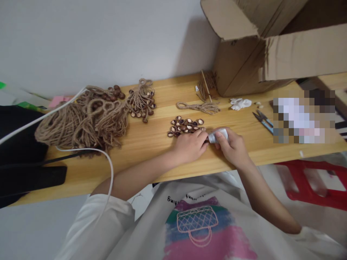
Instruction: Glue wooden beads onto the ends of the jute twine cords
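My right hand (235, 147) is wrapped round a small pale bottle (222, 135), thumb on its side. The bottle lies on its side, its ridged end pointing left at my other hand. My left hand (189, 146) has its fingers bent together just left of that end. A dark bit shows at its fingertips, but what it holds is hidden. Just beyond it lie several brown nut shell halves (187, 122), some with pale insides. Farther back, a looped bundle of jute cord (199, 107) lies on the wooden table (151, 148).
Left are a big heap of jute cords (89, 119) and a corded bunch of shells (141, 103). A white cable (110, 162) crosses near my left arm. Scissors (264, 121), crumpled tissue (240, 103) and an open cardboard box (241, 65) stand right. A red stool (298, 184) is below.
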Demonstrator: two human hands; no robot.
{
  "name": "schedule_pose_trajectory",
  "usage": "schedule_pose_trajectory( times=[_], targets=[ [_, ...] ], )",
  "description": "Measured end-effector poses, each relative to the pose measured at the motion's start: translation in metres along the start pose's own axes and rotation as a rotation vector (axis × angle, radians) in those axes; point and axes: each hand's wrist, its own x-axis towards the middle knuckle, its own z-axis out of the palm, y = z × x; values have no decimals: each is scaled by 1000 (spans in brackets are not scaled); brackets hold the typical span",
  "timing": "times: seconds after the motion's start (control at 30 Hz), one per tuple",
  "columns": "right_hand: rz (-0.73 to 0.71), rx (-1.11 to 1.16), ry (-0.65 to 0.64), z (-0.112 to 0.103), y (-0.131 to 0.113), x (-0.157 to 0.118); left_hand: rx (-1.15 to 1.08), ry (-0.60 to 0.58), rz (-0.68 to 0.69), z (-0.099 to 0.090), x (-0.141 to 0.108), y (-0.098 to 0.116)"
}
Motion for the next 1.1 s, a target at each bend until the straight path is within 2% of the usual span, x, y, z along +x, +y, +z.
schedule_pose_trajectory(
  times=[0.73, 1.1],
  targets=[
    [-1, -3, 61, 0, -1, -2, 14, -2, 2, -1, 0, 0],
    [-14, -79, 47, 1, -3, 0, -1, -10, -5, 0, 0, 0]
  ],
)
